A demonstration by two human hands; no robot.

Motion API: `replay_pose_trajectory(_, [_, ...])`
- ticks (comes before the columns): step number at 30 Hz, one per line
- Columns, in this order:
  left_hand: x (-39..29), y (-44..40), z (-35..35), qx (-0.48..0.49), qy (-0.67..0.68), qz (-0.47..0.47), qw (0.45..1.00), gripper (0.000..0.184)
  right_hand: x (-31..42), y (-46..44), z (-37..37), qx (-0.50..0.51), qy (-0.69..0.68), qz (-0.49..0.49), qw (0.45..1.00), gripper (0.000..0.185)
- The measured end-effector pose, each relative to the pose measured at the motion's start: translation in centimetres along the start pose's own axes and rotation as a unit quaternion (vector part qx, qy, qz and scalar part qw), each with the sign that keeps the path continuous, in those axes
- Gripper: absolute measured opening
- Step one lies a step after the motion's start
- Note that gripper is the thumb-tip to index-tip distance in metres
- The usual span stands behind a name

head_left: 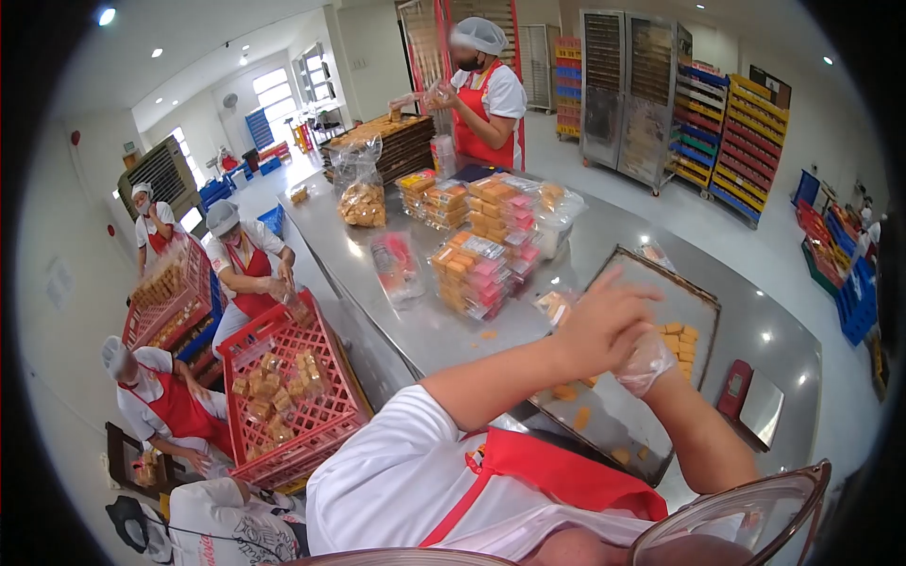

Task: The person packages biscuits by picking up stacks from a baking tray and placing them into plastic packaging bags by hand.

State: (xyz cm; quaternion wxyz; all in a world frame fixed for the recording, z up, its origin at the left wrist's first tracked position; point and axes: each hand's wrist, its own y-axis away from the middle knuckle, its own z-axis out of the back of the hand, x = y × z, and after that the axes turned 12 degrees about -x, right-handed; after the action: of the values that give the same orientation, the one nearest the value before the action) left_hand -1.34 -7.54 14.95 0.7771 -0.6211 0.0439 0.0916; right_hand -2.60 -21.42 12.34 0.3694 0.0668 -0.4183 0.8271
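Note:
My left hand (607, 319) is bare, its fingers stretched out and partly spread. It overlaps the fingertip end of my right hand (649, 364), which wears a clear plastic glove. Most of the right fingers are hidden, and I cannot tell whether the left fingers touch the glove. Both hands are above a dark-rimmed baking tray (706, 300) on the steel table. Small golden-brown baked pieces (681, 347) lie in rows beside the right hand. Other loose pieces (582, 417) are scattered on the tray nearer my red apron.
Stacked clear packs of baked pieces (472, 269) and a filled plastic bag (362, 203) stand on the steel table (415, 335). A red device with a steel plate (761, 407) sits right. Co-workers surround a red crate (351, 401); another person (486, 104) works beside stacked trays (396, 156).

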Motion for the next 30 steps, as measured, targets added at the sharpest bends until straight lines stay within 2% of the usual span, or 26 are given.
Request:
replay_pose_trajectory(1, [0.4, -0.3, 0.3, -0.106, 0.011, -0.055, 0.993, 0.014, 0.3, -0.8, 0.4, -0.009, -0.034, -0.013, 0.999, 0.033])
replay_pose_trajectory(3, [0.9, -1.0, 0.8, -0.316, -0.016, -0.208, 0.926, 0.021, 3.3, -2.7, 2.0, -0.008, -0.142, -0.227, 0.963, 0.034])
replay_pose_trajectory(4, [1.0, -0.9, 1.2, -0.346, 0.068, -0.101, 0.93, 0.026, 4.5, -3.3, 2.7, -0.007, -0.195, -0.33, 0.923, 0.034])
replay_pose_trajectory(6, [0.5, 0.7, 2.1, -0.385, 0.227, 0.126, 0.886, 0.035, 3.4, -3.2, 2.4, -0.078, -0.23, -0.327, 0.913, 0.036])
replay_pose_trajectory(8, [0.5, 1.9, 2.8, -0.389, 0.363, 0.346, 0.773, 0.044, 2.6, -3.2, 2.3, -0.111, -0.225, -0.321, 0.913, 0.037])
replay_pose_trajectory(10, [1.1, 2.3, 2.4, -0.279, 0.479, 0.466, 0.69, 0.046, 2.4, -3.2, 2.1, -0.1, -0.174, -0.318, 0.927, 0.037])
replay_pose_trajectory(11, [1.1, 2.6, 2.0, -0.222, 0.53, 0.519, 0.633, 0.047, 2.1, -3.0, 1.6, -0.078, -0.194, -0.32, 0.924, 0.038])
replay_pose_trajectory(13, [0.9, 2.6, 1.1, -0.206, 0.54, 0.504, 0.641, 0.045, 1.2, -2.9, 0.4, -0.039, -0.23, -0.315, 0.92, 0.039])
replay_pose_trajectory(16, [0.9, 2.8, 0.0, -0.221, 0.548, 0.493, 0.639, 0.046, 1.5, -2.3, -0.5, -0.08, -0.376, -0.251, 0.888, 0.042])
replay_pose_trajectory(18, [1.3, 3.1, -0.6, -0.239, 0.555, 0.485, 0.632, 0.045, 2.4, -1.9, -0.7, -0.098, -0.386, -0.243, 0.884, 0.042])
replay_pose_trajectory(21, [1.7, 3.3, -1.6, -0.247, 0.569, 0.475, 0.623, 0.039, 2.2, -0.4, -1.2, -0.148, -0.337, -0.17, 0.914, 0.041])
replay_pose_trajectory(22, [1.5, 3.3, -1.8, -0.245, 0.568, 0.484, 0.619, 0.037, 2.1, -0.2, -1.3, -0.159, -0.349, -0.167, 0.908, 0.041])
replay_pose_trajectory(23, [1.3, 3.3, -2.0, -0.242, 0.565, 0.494, 0.615, 0.035, 2.1, -0.1, -1.3, -0.17, -0.36, -0.163, 0.902, 0.04])
replay_pose_trajectory(25, [0.9, 3.3, -2.4, -0.224, 0.602, 0.494, 0.586, 0.035, 2.6, -0.1, -0.9, -0.175, -0.461, -0.219, 0.842, 0.039])
replay_pose_trajectory(27, [0.7, 3.6, -2.9, -0.208, 0.635, 0.498, 0.553, 0.036, 1.9, 1.2, -0.5, -0.166, -0.252, -0.171, 0.938, 0.038])
replay_pose_trajectory(28, [0.8, 3.8, -3.4, -0.2, 0.651, 0.5, 0.534, 0.037, 1.4, 1.9, -0.3, -0.156, -0.141, -0.143, 0.967, 0.038])
replay_pose_trajectory(29, [0.8, 4.0, -3.6, -0.193, 0.668, 0.501, 0.515, 0.037, 0.9, 2.4, -0.4, -0.196, -0.023, -0.042, 0.979, 0.039])
replay_pose_trajectory(30, [0.7, 4.1, -3.6, -0.19, 0.671, 0.5, 0.514, 0.038, 0.2, 2.8, -0.5, -0.231, 0.098, 0.062, 0.966, 0.039])
